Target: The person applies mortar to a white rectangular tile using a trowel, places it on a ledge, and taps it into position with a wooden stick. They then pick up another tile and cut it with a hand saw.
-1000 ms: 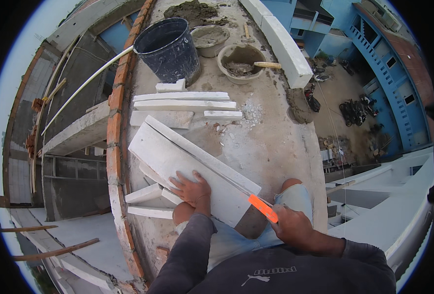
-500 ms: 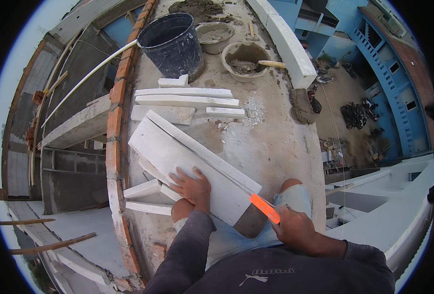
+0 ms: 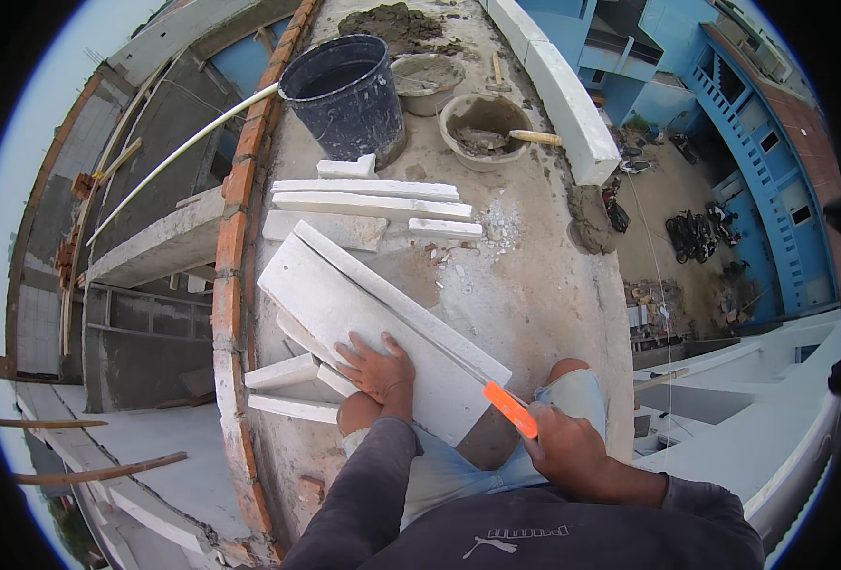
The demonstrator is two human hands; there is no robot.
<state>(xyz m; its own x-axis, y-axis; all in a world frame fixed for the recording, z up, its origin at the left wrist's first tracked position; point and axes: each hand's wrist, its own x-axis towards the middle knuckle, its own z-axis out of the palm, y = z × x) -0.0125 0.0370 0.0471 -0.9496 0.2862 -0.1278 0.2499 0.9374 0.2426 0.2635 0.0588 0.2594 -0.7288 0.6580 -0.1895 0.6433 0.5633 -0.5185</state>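
A large white lightweight block [image 3: 382,323] lies slantwise in front of me, its near end by my knees. A long narrow slit runs down it, close to its far right edge. My left hand [image 3: 377,370] rests flat on the block's face, fingers spread. My right hand [image 3: 567,443] is closed round the orange handle of a hand saw [image 3: 511,409] at the block's near right end. The blade lies along the slit, and most of it is hidden. Thinner white offcuts [image 3: 292,407] lie beneath and beside the block, near my left knee.
Beyond the block lie white strips [image 3: 373,203], a black bucket [image 3: 344,104] and two mortar basins [image 3: 482,133], one with a wooden-handled tool. A brick edging [image 3: 233,218] borders the left side. On the right the ledge drops to a yard with motorbikes [image 3: 691,236].
The saw handle has shifted slightly toward the block, along the slit. My left hand stays flat on the same part of the block. The whole view has drifted a little.
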